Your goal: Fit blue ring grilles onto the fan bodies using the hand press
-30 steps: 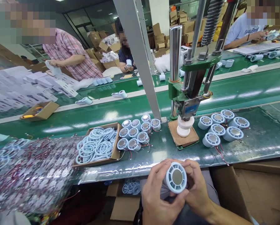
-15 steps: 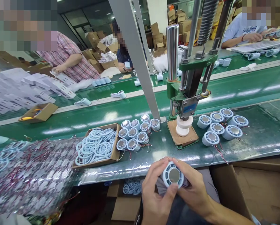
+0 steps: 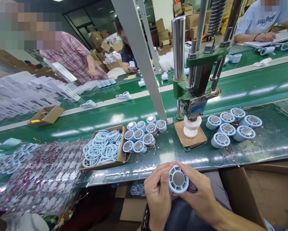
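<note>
I hold one pale blue cup (image 3: pixel 175 188) between my two hands, over my lap and by the near edge of the green bench (image 3: pixel 271 144); its spoked end is turned towards me, with a flat grey disc (image 3: pixel 178 178) in the middle; my left hand (image 3: pixel 158 191) is curled against the cup's left side, the fingers bent and close together; my right hand (image 3: pixel 199 191) is wrapped about the other side, and I cannot tell quite where its thumb presses; a dark band (image 3: pixel 146 218) circles my left wrist; beyond my hands stands a green and steel press (image 3: pixel 195 106), with a white block (image 3: pixel 192 123) at its foot, over a brown board (image 3: pixel 179 133); to the right of it are seven more cups (image 3: pixel 227 129), discs upward, some trailing thin wires (image 3: pixel 232 157); to the left of it another group of cups (image 3: pixel 139 146) stands beside a cardboard box (image 3: pixel 124 144) of pale blue rings (image 3: pixel 101 147); across the belt (image 3: pixel 105 110), a person in a checked shirt (image 3: pixel 73 54) is near some white boxes (image 3: pixel 64 72).
</note>
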A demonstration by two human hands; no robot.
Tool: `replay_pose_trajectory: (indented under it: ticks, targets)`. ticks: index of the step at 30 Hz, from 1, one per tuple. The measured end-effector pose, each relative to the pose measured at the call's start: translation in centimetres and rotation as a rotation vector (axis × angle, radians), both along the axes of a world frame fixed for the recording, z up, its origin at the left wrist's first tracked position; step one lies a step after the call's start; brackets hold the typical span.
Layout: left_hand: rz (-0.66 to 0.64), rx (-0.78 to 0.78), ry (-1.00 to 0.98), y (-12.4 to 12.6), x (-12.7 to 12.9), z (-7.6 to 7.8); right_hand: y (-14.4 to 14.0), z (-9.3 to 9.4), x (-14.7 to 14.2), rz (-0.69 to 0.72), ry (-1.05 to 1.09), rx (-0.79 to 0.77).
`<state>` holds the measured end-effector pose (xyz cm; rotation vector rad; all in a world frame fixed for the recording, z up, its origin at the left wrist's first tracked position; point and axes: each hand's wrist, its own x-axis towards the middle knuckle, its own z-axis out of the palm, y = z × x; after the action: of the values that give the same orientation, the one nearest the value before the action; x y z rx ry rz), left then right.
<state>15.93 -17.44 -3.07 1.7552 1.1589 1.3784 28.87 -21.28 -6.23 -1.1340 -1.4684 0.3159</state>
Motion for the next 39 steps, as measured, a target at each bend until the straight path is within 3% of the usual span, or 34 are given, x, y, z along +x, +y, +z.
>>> replay_pose_trajectory:
  ticks: [11,21,26,30,39]
  targets:
    - [-0.146,0.048,0.192,-2.4,-1.1,-0.9,-0.7,0.7,0.2,0.031,0.154,-0.108]
    - [-0.134,0.077,0.233,-2.4,-1.0,-0.7,-0.7,1.0,0.4,0.019,0.145,-0.082]
    - [-0.126,0.044,0.213,-2.4,-1.1,-0.9,-0.8,0.9,0.6,0.002,0.052,-0.117]
    - [-0.163,0.018,0.202,-2.3,-1.5,-1.7,-0.7,1.2,0.6,-0.03,0.0,-0.046]
    - [-0.295,-0.11,-0.062,-2.1,-1.9,-2.8,-0.7,1.9,0.1,-0.109,-0.05,0.071]
